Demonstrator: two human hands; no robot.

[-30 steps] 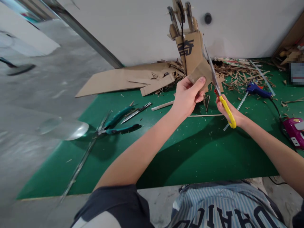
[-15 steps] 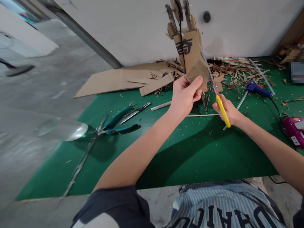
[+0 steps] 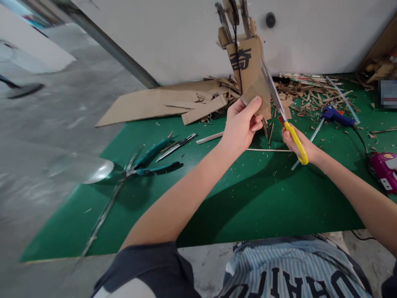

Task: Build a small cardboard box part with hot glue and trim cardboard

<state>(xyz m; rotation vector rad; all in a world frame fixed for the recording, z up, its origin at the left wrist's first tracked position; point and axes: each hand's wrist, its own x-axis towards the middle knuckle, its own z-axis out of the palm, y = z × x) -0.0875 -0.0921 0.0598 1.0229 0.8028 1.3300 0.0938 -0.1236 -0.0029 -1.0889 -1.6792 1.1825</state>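
My left hand pinches a small brown cardboard piece above the green mat, thumb on its near face. My right hand grips yellow-handled scissors, blades pointing up and away along the right edge of the cardboard piece. Behind the piece stands a tall cardboard model with black printing and dark wheel-like discs on top.
Teal-handled pliers and a slim knife lie on the mat at left. Flat cardboard sheets and a heap of offcuts line the wall. A blue glue gun and a pink object sit at right.
The scissors closed against the cardboard's right edge, then the handles opened again. Both hands and the piece rose slightly and stayed in the same spot.
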